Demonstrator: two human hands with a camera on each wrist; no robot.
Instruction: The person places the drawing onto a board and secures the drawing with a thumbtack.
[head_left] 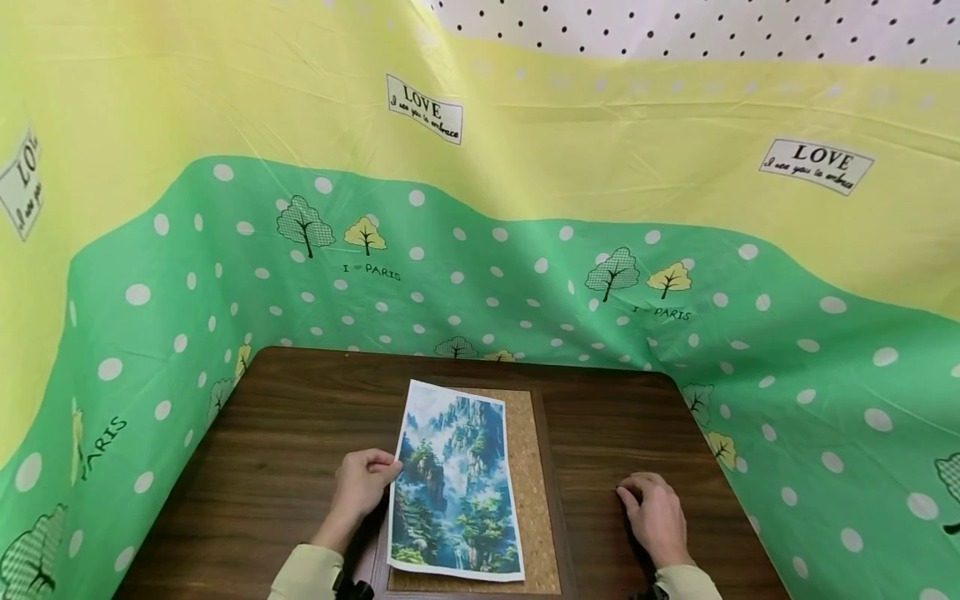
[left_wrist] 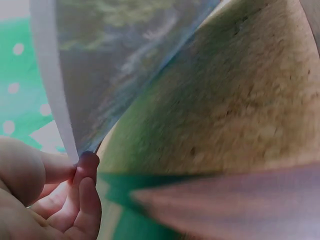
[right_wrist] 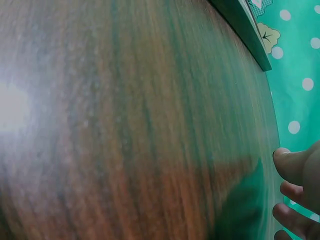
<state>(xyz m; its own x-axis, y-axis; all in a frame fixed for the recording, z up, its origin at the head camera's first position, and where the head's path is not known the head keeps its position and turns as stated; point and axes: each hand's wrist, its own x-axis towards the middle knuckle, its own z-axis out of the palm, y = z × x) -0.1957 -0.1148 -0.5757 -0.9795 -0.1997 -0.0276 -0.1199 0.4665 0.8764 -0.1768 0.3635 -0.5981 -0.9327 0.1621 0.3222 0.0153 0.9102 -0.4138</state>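
Observation:
A landscape print (head_left: 457, 483), showing blue-green mountains and trees inside a white border, lies tilted over a cork board (head_left: 536, 500) with a thin brown frame. My left hand (head_left: 362, 485) pinches the print's left edge between thumb and fingers. In the left wrist view, the print (left_wrist: 110, 55) rises from the pinching fingertips (left_wrist: 89, 162), its near part lifted off the cork (left_wrist: 240, 100). To the right of the board, my right hand (head_left: 654, 512) is at the table with loosely curled fingers and holds nothing. In the right wrist view its thumb (right_wrist: 290, 162) is apart from the fingers.
Board and print are on a dark wood-grain table (head_left: 300, 425) with rounded far corners. A green and yellow patterned cloth (head_left: 480, 275) hangs around its back and sides. The board's raised edge (right_wrist: 242, 32) shows in the right wrist view.

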